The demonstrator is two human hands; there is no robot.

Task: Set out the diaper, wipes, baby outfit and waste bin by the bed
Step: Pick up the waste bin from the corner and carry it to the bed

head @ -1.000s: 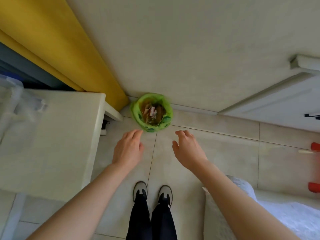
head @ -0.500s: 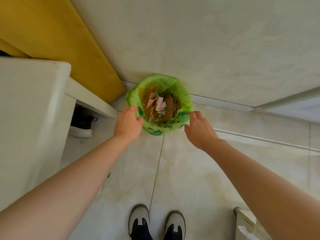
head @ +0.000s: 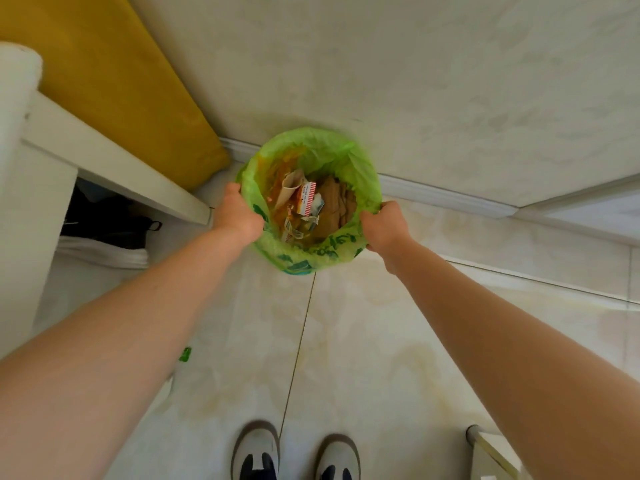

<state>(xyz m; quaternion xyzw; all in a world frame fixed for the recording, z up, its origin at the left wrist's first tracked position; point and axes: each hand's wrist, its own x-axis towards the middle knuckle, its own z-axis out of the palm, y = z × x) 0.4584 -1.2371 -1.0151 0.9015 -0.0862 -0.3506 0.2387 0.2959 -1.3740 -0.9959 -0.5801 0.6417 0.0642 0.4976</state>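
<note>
A small round waste bin (head: 313, 256) lined with a green plastic bag stands on the tiled floor close to the wall. Paper scraps and wrappers lie inside it. My left hand (head: 237, 216) grips the bin's left rim. My right hand (head: 384, 226) grips its right rim. Both sets of fingers curl over the bag's edge. No diaper, wipes or baby outfit shows in the view.
A white table (head: 31, 188) stands at the left with dark shoes (head: 110, 216) under it. A yellow curtain (head: 114, 84) hangs behind it. The pale wall (head: 415, 81) and its skirting run just behind the bin. My feet (head: 294, 455) stand on the tiles; a white corner (head: 485, 452) shows lower right.
I have leaned down toward the bin. Both hands moved forward from the open floor and closed on the bin's rim, one at each side.
</note>
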